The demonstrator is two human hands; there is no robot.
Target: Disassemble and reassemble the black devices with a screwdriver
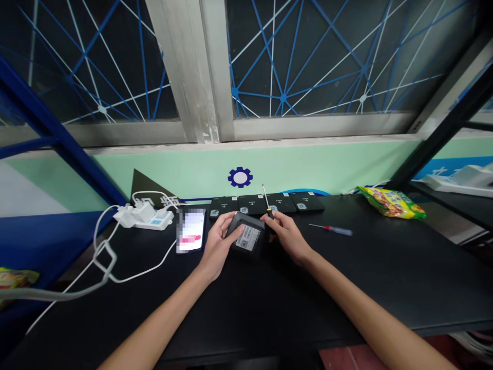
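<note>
Tilted above the black desk is a small black box-shaped device (247,239) with a white printed label on the side facing me. My left hand (221,239) grips it at its left edge, thumb on the label. My right hand (287,234), at the device's right side, is closed round the dark handle of a screwdriver (265,198). Its metal shaft points up and away from the device. Whether the right fingers also touch the device I cannot tell. Behind both hands, several flat black boxes (252,204) stand in a row along the wall.
A lit phone (192,230) lies left of my hands, beside a white power strip (148,218) with plugs and looping cables (111,262). To the right lie a second screwdriver (335,229) with a translucent handle and a yellow-green snack bag (393,202). The desk's front edge (408,333) runs below my arms.
</note>
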